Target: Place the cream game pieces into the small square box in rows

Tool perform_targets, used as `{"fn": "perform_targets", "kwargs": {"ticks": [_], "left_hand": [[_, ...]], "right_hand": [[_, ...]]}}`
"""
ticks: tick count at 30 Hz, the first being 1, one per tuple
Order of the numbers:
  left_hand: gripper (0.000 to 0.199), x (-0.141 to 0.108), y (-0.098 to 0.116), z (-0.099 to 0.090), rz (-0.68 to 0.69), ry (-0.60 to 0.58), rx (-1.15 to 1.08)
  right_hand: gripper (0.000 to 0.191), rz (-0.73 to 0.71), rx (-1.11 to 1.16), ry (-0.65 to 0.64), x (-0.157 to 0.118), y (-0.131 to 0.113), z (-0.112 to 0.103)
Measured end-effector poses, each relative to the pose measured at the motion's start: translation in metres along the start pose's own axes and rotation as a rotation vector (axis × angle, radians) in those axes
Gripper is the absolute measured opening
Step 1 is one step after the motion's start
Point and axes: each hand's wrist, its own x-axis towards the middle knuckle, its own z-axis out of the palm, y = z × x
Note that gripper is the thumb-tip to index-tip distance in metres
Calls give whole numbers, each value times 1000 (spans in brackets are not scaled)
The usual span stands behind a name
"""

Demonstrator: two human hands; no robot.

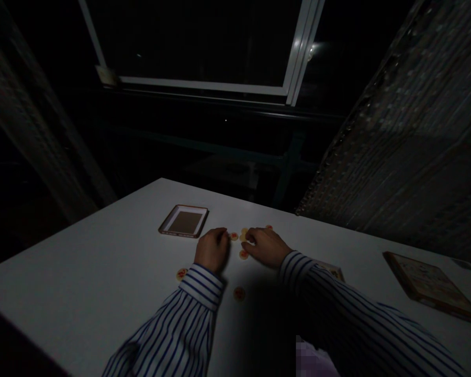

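Several round, pale wooden xiangqi pieces lie on the white table [118, 262], some with red characters. My left hand [212, 249] rests on its side with the fingers curled in; what they hold, if anything, is hidden. Just right of its fingertips is a red-marked xiangqi piece [234, 236]. My right hand [267, 246] is closed, its thumb and forefinger at a small cluster of plain-faced xiangqi pieces [244, 233]. Below those fingertips sits another red-marked piece [243, 254]. Nearer me are a single piece [239, 294] and an overlapping pair [181, 274] beside my left cuff.
An open shallow tray [163, 228] stands at the back left. A flat printed box [432, 283] lies at the right, and a small item [333, 270] is partly hidden behind my right sleeve. One piece [269, 228] is beyond my right hand. A curtain [408, 136] hangs behind.
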Motion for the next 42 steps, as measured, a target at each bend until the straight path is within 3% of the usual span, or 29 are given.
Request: {"fn": "perform_targets", "kwargs": {"ticks": [5, 17, 25, 31, 42], "left_hand": [[32, 0, -1, 1, -7, 17, 6], [30, -2, 1, 2, 2, 8, -22], [29, -2, 2, 4, 25, 14, -143], [30, -1, 3, 7, 2, -24, -271], [30, -2, 8, 7, -81, -104, -493]], "right_hand": [[31, 81, -77, 17, 12, -2, 2], [25, 74, -99, 41, 17, -6, 13], [28, 99, 458, 8, 25, 16, 9], [30, 115, 828, -102, 24, 19, 5], [28, 191, 977, -171, 15, 2, -11]]}}
